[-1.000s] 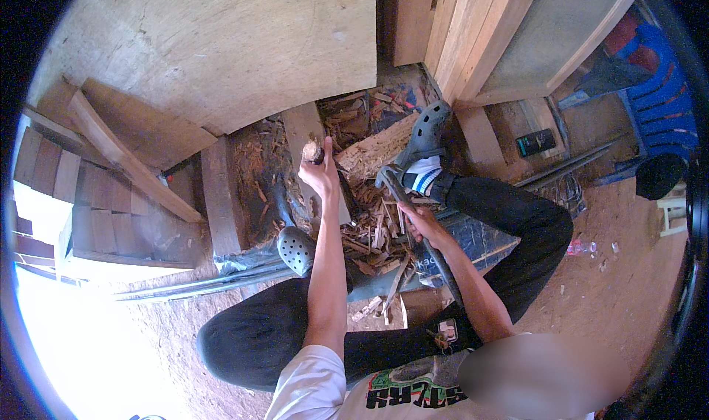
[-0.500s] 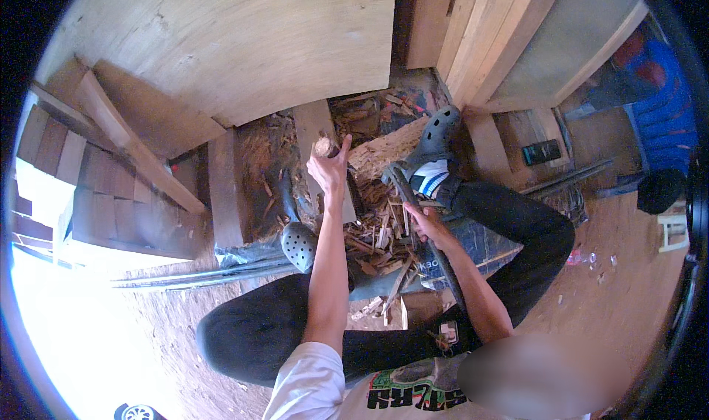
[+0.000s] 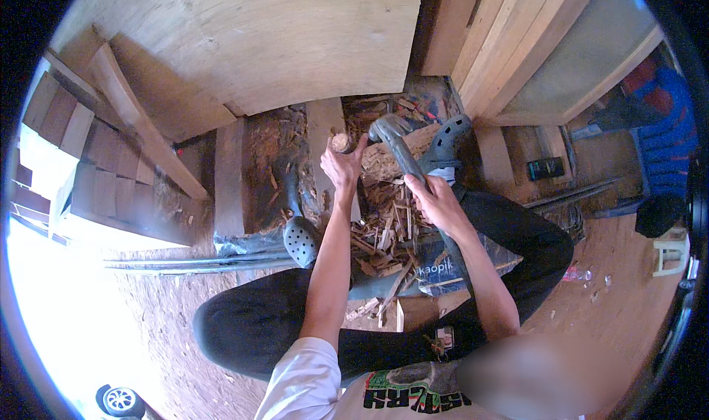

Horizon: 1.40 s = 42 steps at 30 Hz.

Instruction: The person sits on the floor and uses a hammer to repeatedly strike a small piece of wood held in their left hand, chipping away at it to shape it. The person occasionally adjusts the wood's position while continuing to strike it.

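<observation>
Left hand (image 3: 341,167) fingers grasping wood stub (image 3: 340,142) upright on block | right hand (image 3: 436,202) clenched on hatchet (image 3: 399,143) (head raised) | chips (image 3: 384,231) heaped nearby, shaping judged partway, stub unfinished.

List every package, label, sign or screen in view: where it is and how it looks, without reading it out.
Plastic sack: flat on the ground under the right forearm, bluish-grey with pale print, crumpled.
Small dark box: on the wooden boards right of the right knee, oblong, black with a greenish face.
Shirt print: on the person's white shirt at the lower edge, green and red lettering.
No screens or signs show.
</observation>
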Each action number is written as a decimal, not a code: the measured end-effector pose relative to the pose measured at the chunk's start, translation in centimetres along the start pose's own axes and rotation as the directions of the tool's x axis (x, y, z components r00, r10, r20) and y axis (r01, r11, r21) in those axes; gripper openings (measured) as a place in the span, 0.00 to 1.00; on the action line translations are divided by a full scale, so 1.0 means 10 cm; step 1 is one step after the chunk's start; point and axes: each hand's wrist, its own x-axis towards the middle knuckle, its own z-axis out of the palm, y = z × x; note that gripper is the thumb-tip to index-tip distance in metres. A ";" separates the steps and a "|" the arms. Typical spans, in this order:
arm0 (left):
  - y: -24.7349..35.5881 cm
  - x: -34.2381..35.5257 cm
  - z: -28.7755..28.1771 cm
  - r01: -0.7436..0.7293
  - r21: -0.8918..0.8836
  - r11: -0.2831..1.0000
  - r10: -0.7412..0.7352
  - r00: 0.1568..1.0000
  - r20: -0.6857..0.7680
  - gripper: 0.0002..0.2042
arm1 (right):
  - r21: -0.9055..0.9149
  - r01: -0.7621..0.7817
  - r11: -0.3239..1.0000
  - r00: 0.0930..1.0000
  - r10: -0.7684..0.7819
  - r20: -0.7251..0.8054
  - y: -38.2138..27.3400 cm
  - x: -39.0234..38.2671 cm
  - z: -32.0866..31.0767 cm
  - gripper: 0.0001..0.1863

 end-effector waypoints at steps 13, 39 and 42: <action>0.03 -0.11 -0.13 0.106 -0.276 0.955 -0.105 0.994 0.018 0.26 | 0.331 -0.307 0.892 0.949 0.315 0.029 0.37 -0.18 0.01 0.22; 0.03 -0.03 -0.17 -0.033 -0.456 0.890 0.020 0.999 -0.033 0.21 | 0.339 -0.337 0.878 0.939 0.341 0.050 0.96 -0.16 0.08 0.22; 0.00 -0.11 -0.17 0.068 -0.388 0.919 -0.033 0.995 0.098 0.21 | 0.324 -0.339 0.883 0.939 0.340 0.055 0.99 -0.16 0.08 0.21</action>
